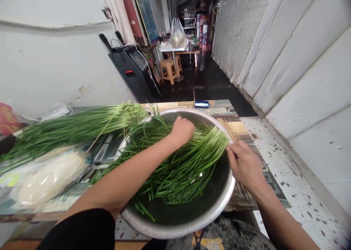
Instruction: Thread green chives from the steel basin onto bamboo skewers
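Long green stalks [181, 176] are heaped in a wide metal basin [203, 226], their pale ends gathered toward its right rim. Over them the left hand [183, 131] is held curled (what lies under its fingers is hidden). The right hand [243, 164] is brought, thumb to fingers, against the pale ends. Thin sticks [231, 128] are laid beside the basin; at left, more stalks [68, 127] are spread near a clear plastic bag [52, 176].

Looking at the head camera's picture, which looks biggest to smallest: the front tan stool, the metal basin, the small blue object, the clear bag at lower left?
1. Metal basin
2. Clear bag
3. Front tan stool
4. Small blue object

The stool stands farther away, so it looks reduced.
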{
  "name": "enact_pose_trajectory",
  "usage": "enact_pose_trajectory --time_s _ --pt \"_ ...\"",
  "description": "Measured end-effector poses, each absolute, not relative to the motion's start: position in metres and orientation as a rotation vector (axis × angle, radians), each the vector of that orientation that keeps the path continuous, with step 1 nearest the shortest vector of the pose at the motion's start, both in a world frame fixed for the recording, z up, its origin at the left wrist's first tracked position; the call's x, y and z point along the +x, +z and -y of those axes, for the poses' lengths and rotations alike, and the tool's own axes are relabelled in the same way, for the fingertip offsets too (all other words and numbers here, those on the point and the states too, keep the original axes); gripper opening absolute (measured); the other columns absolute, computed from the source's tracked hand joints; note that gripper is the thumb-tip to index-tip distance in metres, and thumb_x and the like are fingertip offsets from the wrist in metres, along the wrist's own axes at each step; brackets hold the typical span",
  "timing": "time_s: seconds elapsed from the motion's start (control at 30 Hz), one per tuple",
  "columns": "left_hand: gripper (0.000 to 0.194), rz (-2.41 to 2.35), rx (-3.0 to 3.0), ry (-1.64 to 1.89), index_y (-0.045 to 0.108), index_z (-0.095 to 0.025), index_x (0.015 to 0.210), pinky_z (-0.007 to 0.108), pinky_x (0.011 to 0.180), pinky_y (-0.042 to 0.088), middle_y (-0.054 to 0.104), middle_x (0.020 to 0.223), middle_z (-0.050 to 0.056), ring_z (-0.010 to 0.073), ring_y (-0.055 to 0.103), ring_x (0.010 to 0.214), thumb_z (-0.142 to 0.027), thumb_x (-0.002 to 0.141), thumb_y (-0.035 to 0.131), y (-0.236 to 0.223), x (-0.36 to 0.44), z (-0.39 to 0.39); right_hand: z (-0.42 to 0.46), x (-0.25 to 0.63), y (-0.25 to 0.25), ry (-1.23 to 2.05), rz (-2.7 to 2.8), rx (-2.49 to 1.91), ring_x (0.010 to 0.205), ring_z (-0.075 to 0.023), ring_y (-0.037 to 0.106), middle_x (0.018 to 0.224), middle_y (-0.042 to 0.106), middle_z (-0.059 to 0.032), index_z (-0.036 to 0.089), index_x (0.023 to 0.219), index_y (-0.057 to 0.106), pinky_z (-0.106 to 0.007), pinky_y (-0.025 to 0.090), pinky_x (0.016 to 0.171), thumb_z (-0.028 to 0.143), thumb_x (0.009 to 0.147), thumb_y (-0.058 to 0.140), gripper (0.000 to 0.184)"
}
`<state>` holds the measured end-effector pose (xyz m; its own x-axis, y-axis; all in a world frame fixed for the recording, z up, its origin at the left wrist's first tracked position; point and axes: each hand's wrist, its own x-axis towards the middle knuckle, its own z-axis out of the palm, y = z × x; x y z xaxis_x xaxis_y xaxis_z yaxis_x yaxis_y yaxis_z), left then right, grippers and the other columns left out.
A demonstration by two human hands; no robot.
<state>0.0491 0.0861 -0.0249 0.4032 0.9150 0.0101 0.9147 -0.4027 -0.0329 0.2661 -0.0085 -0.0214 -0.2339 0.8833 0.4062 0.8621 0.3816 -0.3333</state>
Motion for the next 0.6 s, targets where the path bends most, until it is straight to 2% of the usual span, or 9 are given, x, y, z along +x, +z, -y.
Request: enact_pose_trajectory --time_s 0.13,0.27,0.37,0.47,0.6 --pt "0.024 1.781 -2.638 -0.307 0.069 -0.011 0.069 0.040 0.078 0.035 0.067 0.079 0.014 0.0257 0.058 0.083 -0.016 0.080 0.048 -0.019 0.048 -0.088 0.009 0.266 -0.022 0.054 2.117 -1.514 0.068 -0.0132 0.051 0.073 0.052 -0.0038 0.017 0.073 0.059 -0.025 0.037 0.062 0.029 0.093 0.038 0.031" --pt "0.014 2.290 -2.732 -1.147 0.072 -0.014 0.076 0.029 0.072 0.041 0.069 0.076 0.006 0.0159 0.059 0.072 -0.024 0.073 0.062 -0.014 0.044 -0.092 0.008 0.266 -0.023 0.057 2.121 -1.524 0.068 -0.0125 0.051 0.074 0.052 -0.0034 0.017 0.074 0.059 -0.024 0.036 0.060 0.028 0.092 0.038 0.030" --pt "0.013 2.654 -2.585 -1.679 0.071 -0.012 0.073 0.024 0.065 0.041 0.068 0.072 0.005 0.0109 0.055 0.063 -0.025 0.070 0.067 -0.014 0.049 -0.089 0.009 0.266 -0.024 0.053 2.121 -1.536 0.068 -0.0123 0.050 0.075 0.052 -0.0032 0.017 0.074 0.060 -0.024 0.035 0.059 0.028 0.092 0.039 0.030" --pt "0.012 2.922 -2.437 -1.955 0.070 -0.012 0.078 0.021 0.054 0.036 0.066 0.069 0.004 0.0073 0.050 0.055 -0.020 0.069 0.068 -0.011 0.056 -0.086 0.009 0.266 -0.023 0.047 2.119 -1.529 0.067 -0.0120 0.050 0.075 0.052 -0.0031 0.017 0.074 0.060 -0.024 0.035 0.058 0.028 0.092 0.039 0.030" --pt "0.010 3.006 -2.323 -2.099 0.069 -0.012 0.076 0.019 0.050 0.034 0.063 0.065 0.002 0.0055 0.047 0.051 -0.014 0.066 0.069 -0.008 0.060 -0.083 0.009 0.266 -0.023 0.044 2.119 -1.511 0.066 -0.0120 0.049 0.075 0.053 -0.0036 0.017 0.073 0.060 -0.024 0.035 0.058 0.026 0.092 0.039 0.029"
